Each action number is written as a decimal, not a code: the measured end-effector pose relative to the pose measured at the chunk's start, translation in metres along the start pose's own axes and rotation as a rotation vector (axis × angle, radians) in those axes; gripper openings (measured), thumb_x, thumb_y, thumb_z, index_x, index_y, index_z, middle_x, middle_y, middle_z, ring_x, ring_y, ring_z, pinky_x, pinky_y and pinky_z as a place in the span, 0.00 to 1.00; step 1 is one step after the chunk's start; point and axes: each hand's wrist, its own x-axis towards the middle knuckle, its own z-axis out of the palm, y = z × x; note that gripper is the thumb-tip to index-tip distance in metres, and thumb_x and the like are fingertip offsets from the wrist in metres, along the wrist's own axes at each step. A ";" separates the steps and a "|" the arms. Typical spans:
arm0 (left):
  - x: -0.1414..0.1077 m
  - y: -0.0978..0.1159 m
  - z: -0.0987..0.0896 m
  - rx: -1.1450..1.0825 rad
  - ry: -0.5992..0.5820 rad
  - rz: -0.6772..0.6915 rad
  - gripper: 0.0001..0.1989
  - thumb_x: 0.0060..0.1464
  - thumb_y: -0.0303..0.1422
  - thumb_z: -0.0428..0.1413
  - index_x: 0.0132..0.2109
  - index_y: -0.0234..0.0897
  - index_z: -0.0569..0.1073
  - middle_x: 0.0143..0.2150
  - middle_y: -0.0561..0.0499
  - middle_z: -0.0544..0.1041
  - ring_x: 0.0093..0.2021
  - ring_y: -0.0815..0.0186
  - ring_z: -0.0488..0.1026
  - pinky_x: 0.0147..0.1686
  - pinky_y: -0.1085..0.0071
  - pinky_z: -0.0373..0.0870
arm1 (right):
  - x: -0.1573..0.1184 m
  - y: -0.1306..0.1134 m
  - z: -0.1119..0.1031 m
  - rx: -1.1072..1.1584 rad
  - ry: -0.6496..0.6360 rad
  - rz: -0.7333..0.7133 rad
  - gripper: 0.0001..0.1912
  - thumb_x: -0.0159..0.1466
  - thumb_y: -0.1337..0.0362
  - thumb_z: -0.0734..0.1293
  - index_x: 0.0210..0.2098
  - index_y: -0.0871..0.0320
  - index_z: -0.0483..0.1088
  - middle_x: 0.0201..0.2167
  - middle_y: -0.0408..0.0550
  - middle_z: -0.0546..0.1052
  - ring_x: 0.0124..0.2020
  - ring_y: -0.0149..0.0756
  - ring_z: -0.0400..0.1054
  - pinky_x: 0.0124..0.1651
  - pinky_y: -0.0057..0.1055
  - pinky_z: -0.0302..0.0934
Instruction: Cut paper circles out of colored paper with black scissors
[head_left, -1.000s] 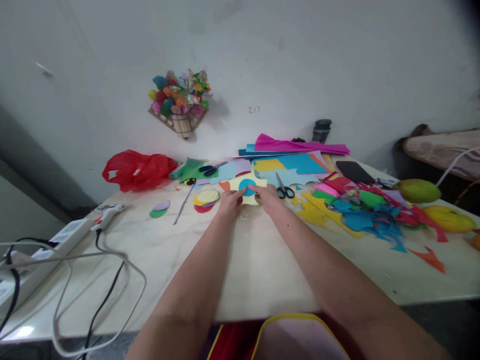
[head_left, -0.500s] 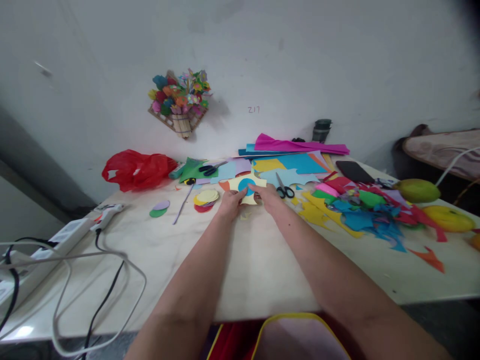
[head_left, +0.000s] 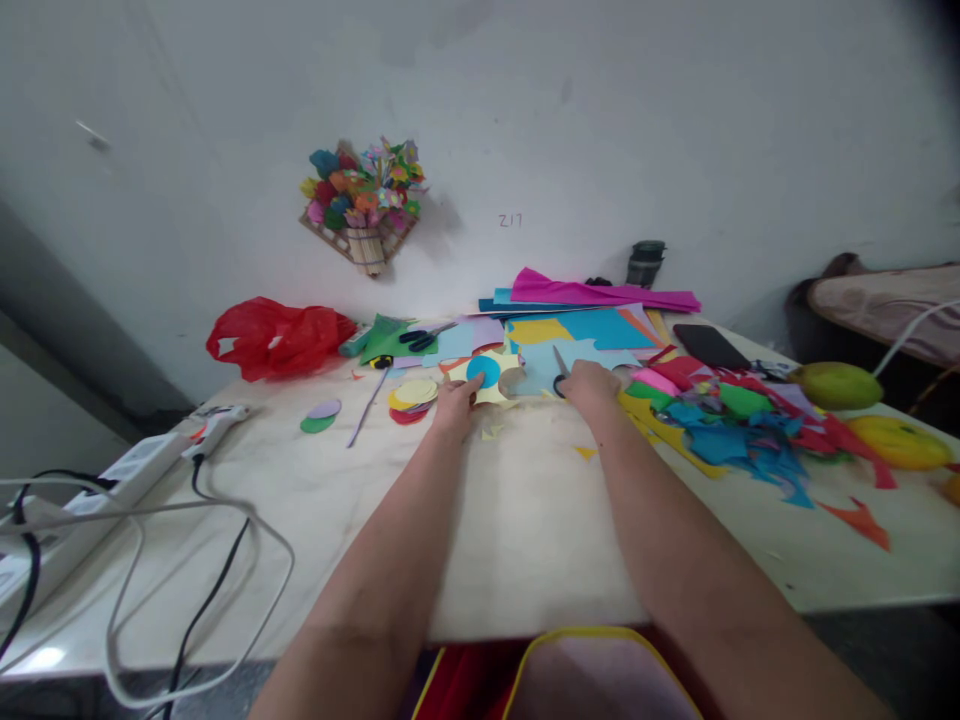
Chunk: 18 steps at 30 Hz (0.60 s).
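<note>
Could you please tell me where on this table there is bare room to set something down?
Bare patches lie at the near side: between the left forearm and right forearm, and between the white cable and left forearm. The far right is crowded with blue paper scraps and yellow fruit; the back is covered with coloured sheets.

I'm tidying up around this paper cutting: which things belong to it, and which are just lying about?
Belong, by the look of it:
cream paper and blue circle, at the left hand
scissors, at the right hand
cut circles

Probably just lying about:
red bag
green-yellow fruit
power strip
</note>
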 end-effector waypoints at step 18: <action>0.010 -0.001 -0.010 0.091 -0.009 0.085 0.24 0.38 0.32 0.68 0.16 0.38 0.57 0.13 0.60 0.55 0.15 0.77 0.52 0.19 0.74 0.51 | 0.017 0.011 0.009 0.567 0.162 0.023 0.22 0.55 0.70 0.70 0.49 0.59 0.73 0.37 0.54 0.80 0.40 0.45 0.75 0.37 0.33 0.66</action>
